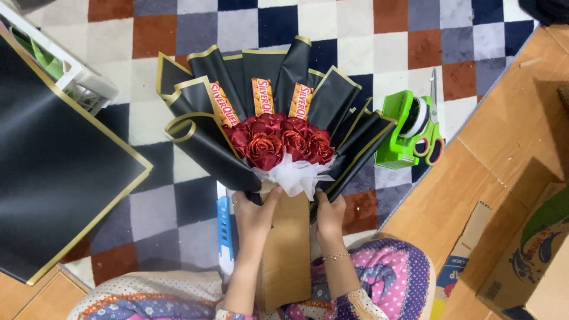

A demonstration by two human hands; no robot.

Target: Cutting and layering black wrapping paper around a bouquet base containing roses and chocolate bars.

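Black gold-edged paper sheet (53, 160) lying far left on the checkered rug (403, 41). Left hand (253, 214) gripping the bouquet (272, 124) at its lower left, fingers curled round the black wrapping. Right hand (329, 217) clasping the lower right edge. Bouquet lying centre, roses upward. Green tape dispenser (403, 127) and scissors (434, 133) sitting to the right.

A checkered rug (195, 35) in white, grey, navy and rust squares is lying over a wooden floor (474, 172). A black gold-edged paper sheet (53, 160), a white basket (83, 83), a green tape dispenser (400, 127) with scissors (434, 139) and a blue tool (224, 228) are resting on the rug, while cardboard boxes (521, 261) are sitting on the floor.
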